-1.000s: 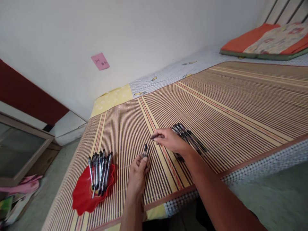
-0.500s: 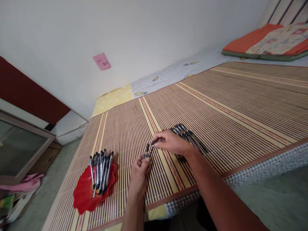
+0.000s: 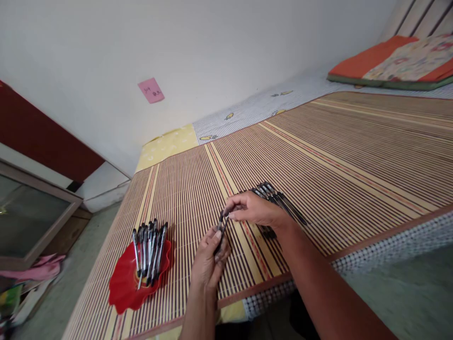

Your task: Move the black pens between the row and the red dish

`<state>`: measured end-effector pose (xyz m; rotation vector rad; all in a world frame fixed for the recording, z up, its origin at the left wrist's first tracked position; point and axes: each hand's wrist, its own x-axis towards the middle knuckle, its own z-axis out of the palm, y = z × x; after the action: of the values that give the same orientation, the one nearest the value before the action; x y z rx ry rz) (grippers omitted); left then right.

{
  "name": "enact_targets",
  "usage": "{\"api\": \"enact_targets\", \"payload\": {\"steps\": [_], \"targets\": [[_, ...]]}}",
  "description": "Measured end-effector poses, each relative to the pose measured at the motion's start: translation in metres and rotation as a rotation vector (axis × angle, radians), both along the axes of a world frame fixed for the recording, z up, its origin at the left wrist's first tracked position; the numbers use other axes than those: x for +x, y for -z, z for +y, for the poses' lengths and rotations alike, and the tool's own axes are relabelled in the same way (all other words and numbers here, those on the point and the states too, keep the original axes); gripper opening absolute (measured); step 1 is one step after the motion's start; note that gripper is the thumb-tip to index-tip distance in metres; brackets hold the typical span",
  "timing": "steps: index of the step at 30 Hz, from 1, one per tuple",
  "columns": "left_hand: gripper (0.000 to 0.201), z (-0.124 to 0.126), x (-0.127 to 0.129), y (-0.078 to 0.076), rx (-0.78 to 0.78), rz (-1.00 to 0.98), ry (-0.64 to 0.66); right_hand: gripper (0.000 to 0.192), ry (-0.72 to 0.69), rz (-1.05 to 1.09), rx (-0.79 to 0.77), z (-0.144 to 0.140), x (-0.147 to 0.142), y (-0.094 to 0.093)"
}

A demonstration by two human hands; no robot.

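Behind right hand [image 3: 255, 211], pen pile [image 3: 279, 204] half hidden

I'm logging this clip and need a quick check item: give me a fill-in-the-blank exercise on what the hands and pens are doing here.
1. Both hands, left hand and right hand, meet on one black ____.
2. The finished pens lie in a ____ dish.
3. The loose pens lie behind the ____ hand.
4. A ____ note sticks on the wall.

Missing words: pen; red; right; pink
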<state>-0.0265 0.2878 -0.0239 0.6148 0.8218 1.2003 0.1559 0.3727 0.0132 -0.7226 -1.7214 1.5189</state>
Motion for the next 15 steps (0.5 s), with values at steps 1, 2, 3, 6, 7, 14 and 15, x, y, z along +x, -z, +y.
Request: {"api": "enact_targets", "payload": {"steps": [1, 2, 3, 6, 7, 14, 15], "targets": [[0.03, 0.0, 0.0, 0.001, 0.0, 0.008, -0.009, 0.013, 0.011, -0.029, 0.019, 0.001, 0.0, 0.0], [0.03, 0.001, 0.0, 0.001, 0.001, 0.015, -0.017, 0.013, 0.02, -0.051, 0.032, 0.001, 0.001, 0.001], [0.031, 0.001, 0.0, 0.001, 0.002, 0.023, -0.025, 0.013, 0.027, -0.064, 0.036, 0.001, 0.001, 0.001], [0.032, 0.001, 0.003, -0.001, 0.024, 0.048, -0.06, 0.013, 0.024, -0.041, -0.018, 0.001, 0.0, 0.002], [0.032, 0.0, 0.004, -0.001, 0.039, 0.062, -0.085, 0.013, 0.012, -0.021, -0.053, 0.001, -0.001, 0.003], [0.037, -0.004, 0.013, -0.002, 0.091, 0.085, -0.257, 0.021, -0.044, 0.097, -0.151, 0.0, -0.01, 0.008], [0.037, -0.004, 0.014, -0.002, 0.093, 0.084, -0.271, 0.021, -0.034, 0.114, -0.156, 0.001, -0.012, 0.009]]}}
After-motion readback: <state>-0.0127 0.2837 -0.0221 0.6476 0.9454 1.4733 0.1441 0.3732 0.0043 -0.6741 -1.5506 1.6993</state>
